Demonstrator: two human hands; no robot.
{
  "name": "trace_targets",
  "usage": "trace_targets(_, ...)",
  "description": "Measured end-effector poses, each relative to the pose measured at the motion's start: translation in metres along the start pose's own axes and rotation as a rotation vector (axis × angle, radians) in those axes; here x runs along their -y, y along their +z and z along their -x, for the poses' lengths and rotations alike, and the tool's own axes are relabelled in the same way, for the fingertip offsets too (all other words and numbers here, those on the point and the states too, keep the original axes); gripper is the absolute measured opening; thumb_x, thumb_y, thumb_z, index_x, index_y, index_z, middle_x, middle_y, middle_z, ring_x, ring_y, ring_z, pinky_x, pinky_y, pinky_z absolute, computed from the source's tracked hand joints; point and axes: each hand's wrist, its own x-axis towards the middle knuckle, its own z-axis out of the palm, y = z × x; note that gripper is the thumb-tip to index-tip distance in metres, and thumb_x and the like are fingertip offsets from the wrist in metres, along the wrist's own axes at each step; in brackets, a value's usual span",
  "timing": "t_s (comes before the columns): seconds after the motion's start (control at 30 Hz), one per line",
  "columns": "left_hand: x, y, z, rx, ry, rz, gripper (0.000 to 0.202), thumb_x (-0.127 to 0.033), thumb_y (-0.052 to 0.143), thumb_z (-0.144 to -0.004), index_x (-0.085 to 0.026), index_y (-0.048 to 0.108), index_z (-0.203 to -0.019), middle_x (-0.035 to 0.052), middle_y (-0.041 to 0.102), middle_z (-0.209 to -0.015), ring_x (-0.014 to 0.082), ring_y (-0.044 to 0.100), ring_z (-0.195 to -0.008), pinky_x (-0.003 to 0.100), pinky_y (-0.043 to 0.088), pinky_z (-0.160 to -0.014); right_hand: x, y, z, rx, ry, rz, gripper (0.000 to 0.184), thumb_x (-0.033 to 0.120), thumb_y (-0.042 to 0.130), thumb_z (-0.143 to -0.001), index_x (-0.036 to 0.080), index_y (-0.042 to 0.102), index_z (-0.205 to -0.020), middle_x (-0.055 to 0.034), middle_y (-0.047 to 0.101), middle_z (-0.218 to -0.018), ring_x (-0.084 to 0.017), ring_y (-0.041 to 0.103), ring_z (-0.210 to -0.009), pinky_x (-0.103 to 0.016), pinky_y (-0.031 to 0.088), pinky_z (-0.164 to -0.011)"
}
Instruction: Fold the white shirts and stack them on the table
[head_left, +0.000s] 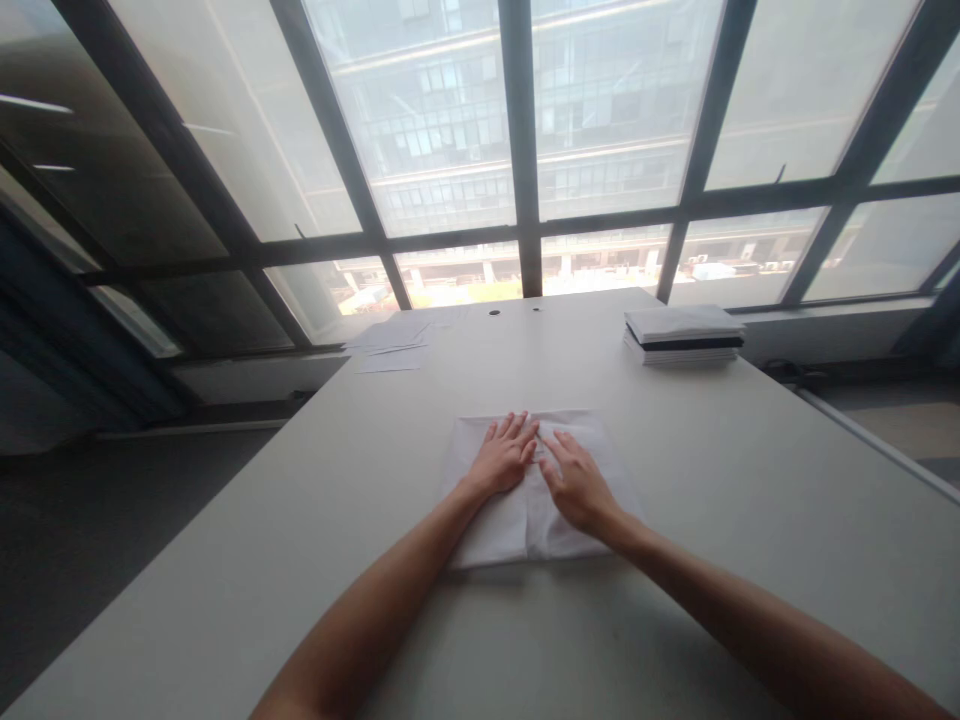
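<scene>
My folded white cloth (491, 530) lies flat near the middle of the white table (337, 520), squarely in front of me, where both arms reach it easily. My left hand (506, 458) is spread palm down on its far half, fingers extended and gripping nothing; I judge that this flat pressure steadies the layers. My right hand (577, 485) is loosely open beside it, thumb apart from the slightly bent fingers, with no fabric visibly pinched; whether its fingertips press down, I cannot tell. The two hands meet the cloth on either side of its middle line, probably so that neither half shifts. My forearms pass over the near part and hide some of its edges. Toward the far right sits a stack of folded white pieces (682, 325) with a dark layer between, and at the far left lie loose white sheets (390, 340); both are well apart from my hands, so neither obstructs them. Beyond the table stand dark-framed windows (450, 120).
</scene>
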Motion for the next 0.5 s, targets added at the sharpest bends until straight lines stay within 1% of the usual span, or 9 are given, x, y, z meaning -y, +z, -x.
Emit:
trace_targets(0.07,-0.002,-0.003,0.0,-0.022,-0.018,0.021,0.055,-0.041,0.024,-0.106,-0.022,0.031,-0.157,0.0079,0.02,-0.167,0.0278,0.017,-0.154,0.054,0.02,-0.121,-0.021,-0.029,-0.018,-0.075,0.078,-0.049,0.05,0.035,0.04,-0.099,0.009,0.058,-0.138,-0.0196,0.053,-0.146,-0.027,0.045,-0.139,-0.038,0.033,-0.115)
trace_targets(0.1,-0.003,-0.006,-0.001,-0.037,-0.043,0.029,0.055,-0.04,0.026,-0.106,-0.02,0.031,-0.157,0.0093,0.022,-0.166,0.0273,0.019,-0.153,0.053,0.021,-0.121,-0.033,-0.044,-0.026,-0.078,0.124,-0.049,0.045,0.033,0.042,-0.098,0.01,0.063,-0.13,-0.0199,0.06,-0.139,-0.027,0.053,-0.131,-0.037,0.038,-0.11)
trace_targets(0.13,-0.005,-0.009,-0.001,-0.054,-0.078,0.035,0.055,-0.037,0.029,-0.105,-0.018,0.032,-0.156,0.011,0.025,-0.165,0.0269,0.021,-0.153,0.052,0.021,-0.121,-0.046,-0.058,-0.032,-0.036,0.177,-0.041,0.039,0.034,0.043,-0.098,0.011,0.068,-0.117,-0.0197,0.067,-0.126,-0.027,0.062,-0.118,-0.037,0.045,-0.102)
trace_targets(0.17,-0.008,-0.012,-0.002,-0.072,-0.121,0.042,0.054,-0.035,0.03,-0.105,-0.016,0.034,-0.155,0.0127,0.029,-0.164,0.0266,0.024,-0.152,0.051,0.022,-0.122,-0.059,-0.071,-0.037,0.063,0.216,-0.025,0.035,0.035,0.045,-0.097,0.012,0.072,-0.101,-0.019,0.073,-0.11,-0.027,0.068,-0.103,-0.036,0.049,-0.092)
trace_targets(0.2,-0.012,-0.014,-0.002,-0.09,-0.165,0.05,0.054,-0.032,0.031,-0.104,-0.013,0.037,-0.154,0.0141,0.034,-0.161,0.0266,0.027,-0.151,0.05,0.023,-0.122,-0.071,-0.082,-0.04,0.147,0.282,-0.034,0.033,0.036,0.048,-0.096,0.013,0.07,-0.088,-0.0181,0.074,-0.096,-0.025,0.07,-0.09,-0.034,0.052,-0.083)
trace_targets(0.23,-0.016,-0.015,-0.002,-0.104,-0.2,0.06,0.054,-0.03,0.032,-0.103,-0.012,0.038,-0.153,0.015,0.037,-0.16,0.0268,0.029,-0.15,0.049,0.023,-0.121,-0.081,-0.089,-0.041,0.228,0.354,-0.076,0.033,0.036,0.05,-0.096,0.013,0.068,-0.081,-0.0166,0.074,-0.086,-0.023,0.07,-0.078,-0.032,0.054,-0.073)
trace_targets(0.33,-0.028,-0.014,-0.001,-0.115,-0.205,0.088,0.057,-0.036,0.032,-0.103,-0.01,0.037,-0.153,0.0154,0.035,-0.16,0.0282,0.028,-0.15,0.05,0.025,-0.121,-0.098,-0.096,-0.04,0.39,0.528,-0.27,0.029,0.035,0.054,-0.095,0.013,0.063,-0.078,-0.0124,0.07,-0.073,-0.018,0.067,-0.06,-0.028,0.055,-0.057)
trace_targets(0.4,-0.035,-0.009,0.002,-0.087,-0.169,0.092,0.062,-0.044,0.033,-0.103,-0.011,0.034,-0.155,0.0149,0.03,-0.163,0.0296,0.023,-0.152,0.053,0.023,-0.121,-0.1,-0.092,-0.039,0.43,0.578,-0.384,0.028,0.035,0.057,-0.094,0.012,0.063,-0.081,-0.0105,0.069,-0.07,-0.018,0.067,-0.057,-0.029,0.057,-0.054)
trace_targets(0.5,-0.038,-0.001,0.006,-0.045,-0.137,0.086,0.066,-0.051,0.033,-0.102,-0.013,0.033,-0.156,0.0141,0.026,-0.164,0.0301,0.019,-0.153,0.054,0.018,-0.122,-0.1,-0.087,-0.04,0.453,0.591,-0.515,0.031,0.041,0.063,-0.091,0.012,0.063,-0.082,-0.0096,0.068,-0.069,-0.018,0.068,-0.056,-0.031,0.06,-0.056)
